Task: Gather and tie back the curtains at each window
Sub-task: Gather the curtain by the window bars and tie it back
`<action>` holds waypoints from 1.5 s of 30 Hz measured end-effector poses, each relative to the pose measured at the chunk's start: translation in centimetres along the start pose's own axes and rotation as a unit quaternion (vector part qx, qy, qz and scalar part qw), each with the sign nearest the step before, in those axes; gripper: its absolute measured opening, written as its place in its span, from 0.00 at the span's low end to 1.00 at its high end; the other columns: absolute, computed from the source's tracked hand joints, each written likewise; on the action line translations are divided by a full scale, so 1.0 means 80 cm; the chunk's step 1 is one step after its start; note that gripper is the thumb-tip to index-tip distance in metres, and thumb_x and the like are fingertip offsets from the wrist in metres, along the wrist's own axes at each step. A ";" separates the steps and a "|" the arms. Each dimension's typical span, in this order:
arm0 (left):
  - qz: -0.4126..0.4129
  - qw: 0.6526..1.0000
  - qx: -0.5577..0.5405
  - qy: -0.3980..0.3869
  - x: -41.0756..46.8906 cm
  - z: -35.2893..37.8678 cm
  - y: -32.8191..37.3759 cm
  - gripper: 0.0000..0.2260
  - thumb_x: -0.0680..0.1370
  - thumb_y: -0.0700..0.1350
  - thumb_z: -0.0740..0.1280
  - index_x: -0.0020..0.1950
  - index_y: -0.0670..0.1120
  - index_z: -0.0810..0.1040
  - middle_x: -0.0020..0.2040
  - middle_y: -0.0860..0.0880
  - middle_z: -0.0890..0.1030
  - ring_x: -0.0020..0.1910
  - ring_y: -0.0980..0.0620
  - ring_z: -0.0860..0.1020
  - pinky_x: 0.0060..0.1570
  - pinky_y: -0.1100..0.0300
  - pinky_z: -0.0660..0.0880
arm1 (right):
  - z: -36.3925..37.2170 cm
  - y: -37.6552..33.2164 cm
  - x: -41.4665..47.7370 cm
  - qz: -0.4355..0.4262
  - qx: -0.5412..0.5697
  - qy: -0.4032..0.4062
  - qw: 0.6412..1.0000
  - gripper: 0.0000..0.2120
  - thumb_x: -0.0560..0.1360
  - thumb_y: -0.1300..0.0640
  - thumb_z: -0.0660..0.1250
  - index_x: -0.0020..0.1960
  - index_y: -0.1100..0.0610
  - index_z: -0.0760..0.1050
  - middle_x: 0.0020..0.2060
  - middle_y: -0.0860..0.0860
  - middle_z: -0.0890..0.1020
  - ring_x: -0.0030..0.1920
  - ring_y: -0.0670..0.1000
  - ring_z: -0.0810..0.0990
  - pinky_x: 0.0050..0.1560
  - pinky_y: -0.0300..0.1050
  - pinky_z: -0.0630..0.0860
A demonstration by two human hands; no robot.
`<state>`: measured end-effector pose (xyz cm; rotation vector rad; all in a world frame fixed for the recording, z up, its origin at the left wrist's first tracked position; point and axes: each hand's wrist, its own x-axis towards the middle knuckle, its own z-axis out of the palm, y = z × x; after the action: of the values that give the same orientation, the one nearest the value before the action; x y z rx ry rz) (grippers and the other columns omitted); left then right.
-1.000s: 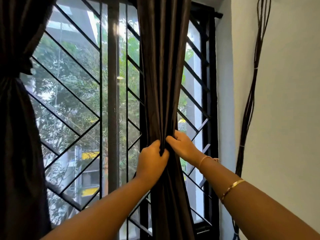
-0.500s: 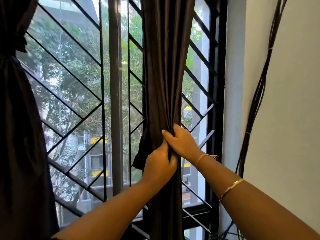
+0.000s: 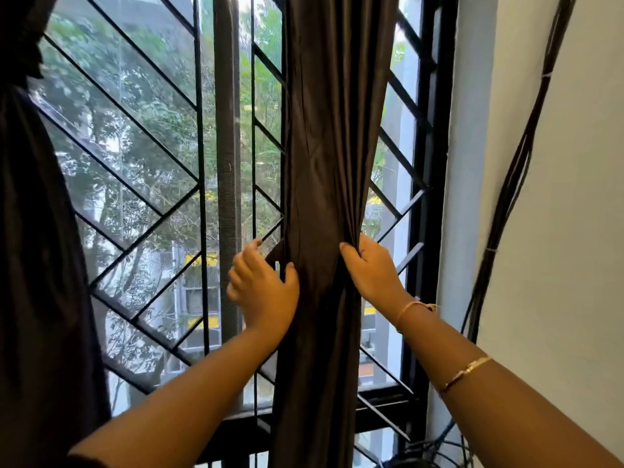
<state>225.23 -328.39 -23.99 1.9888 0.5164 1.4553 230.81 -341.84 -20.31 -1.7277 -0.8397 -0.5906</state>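
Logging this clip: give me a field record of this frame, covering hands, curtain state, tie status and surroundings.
right hand: grips the right edge of the dark curtain, fingers curled into its folds
left hand: at the curtain's left edge, thumb on the fabric; blurred, grip unclear
curtain state: gathered into a narrow column in front of the window grille
tie: none visible on it
second curtain: hangs bunched at far left
wall: cable bundle runs down it
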 end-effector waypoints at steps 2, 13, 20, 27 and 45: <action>-0.048 0.993 -0.068 -0.084 0.010 -0.001 -0.004 0.22 0.76 0.51 0.66 0.65 0.46 0.62 0.58 0.43 0.75 0.53 0.43 0.75 0.54 0.42 0.72 | 0.000 0.000 0.000 -0.006 -0.005 0.002 1.000 0.12 0.78 0.58 0.59 0.41 0.66 0.71 0.36 0.62 0.77 0.37 0.60 0.75 0.38 0.57 0.74; 0.071 0.981 -0.119 -0.138 0.020 0.004 0.001 0.18 0.77 0.54 0.63 0.65 0.53 0.66 0.41 0.63 0.72 0.36 0.64 0.74 0.27 0.72 0.66 | 0.003 -0.003 -0.004 -0.043 -0.002 0.002 0.999 0.12 0.77 0.59 0.59 0.38 0.65 0.70 0.31 0.57 0.74 0.33 0.58 0.73 0.37 0.57 0.72; 0.113 0.949 -0.141 -0.260 0.008 0.007 0.014 0.46 0.60 0.67 0.66 0.73 0.51 0.58 0.63 0.51 0.75 0.60 0.54 0.75 0.51 0.64 0.72 | -0.002 -0.010 -0.005 0.013 0.110 -0.055 0.992 0.08 0.78 0.60 0.59 0.51 0.52 0.76 0.45 0.50 0.81 0.51 0.54 0.80 0.54 0.52 0.77; 0.097 0.944 -0.151 -0.275 0.006 0.018 0.027 0.40 0.67 0.55 0.73 0.73 0.49 0.57 0.62 0.47 0.77 0.58 0.49 0.77 0.52 0.55 0.77 | -0.009 -0.018 -0.002 0.064 0.194 -0.117 0.972 0.09 0.79 0.63 0.58 0.54 0.55 0.75 0.55 0.63 0.80 0.55 0.60 0.79 0.58 0.60 0.74; 0.097 0.985 -0.025 -0.140 0.006 0.027 0.025 0.15 0.74 0.51 0.69 0.56 0.46 0.74 0.47 0.49 0.81 0.43 0.48 0.79 0.33 0.61 0.67 | -0.008 0.023 0.022 0.133 0.223 -0.021 0.965 0.14 0.75 0.68 0.54 0.39 0.57 0.75 0.41 0.55 0.79 0.42 0.51 0.80 0.42 0.48 0.80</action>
<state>227.35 -330.11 -22.72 2.2056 0.1661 1.2532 233.36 -342.33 -19.93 -1.4078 -0.6914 -0.1647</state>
